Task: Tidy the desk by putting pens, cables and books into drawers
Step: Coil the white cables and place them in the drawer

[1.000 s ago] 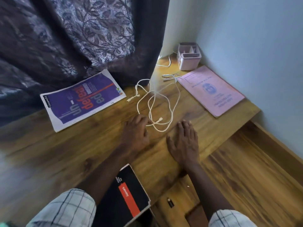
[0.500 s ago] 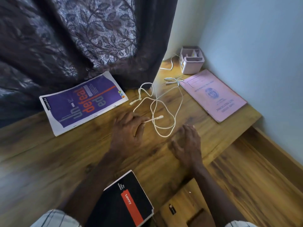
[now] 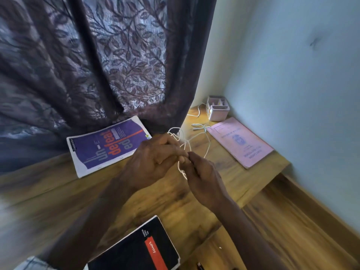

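Curtain: dark leaf-patterned curtain [image 3: 101, 71] hangs over the far edge of the wooden desk [image 3: 54, 203]; its hem lies against the far edge of the purple book and hides part of the cable behind the left hand.
Surroundings: purple book [image 3: 105, 151] flat at far left; pink book [image 3: 241, 141] flat at far right beside the pale wall [image 3: 292, 75]; pink organiser box [image 3: 217, 111] in the far corner; black book [image 3: 134, 250] at the near edge, below the forearms.
Writing: purple cover reads "un-defeated", turned sideways; the black book carries a red label whose print is too small to read; the pink cover's print and emblem are illegible.
Cable: white cable [image 3: 180, 171] is bunched between both hands mid-desk, and its loose strands trail away to the far right toward the pink book.
Left hand: left hand [image 3: 153, 162] has fingers curled around gathered loops.
Right hand: right hand [image 3: 204, 178] pinches the cable at its fingertips, touching the left hand's fingers.
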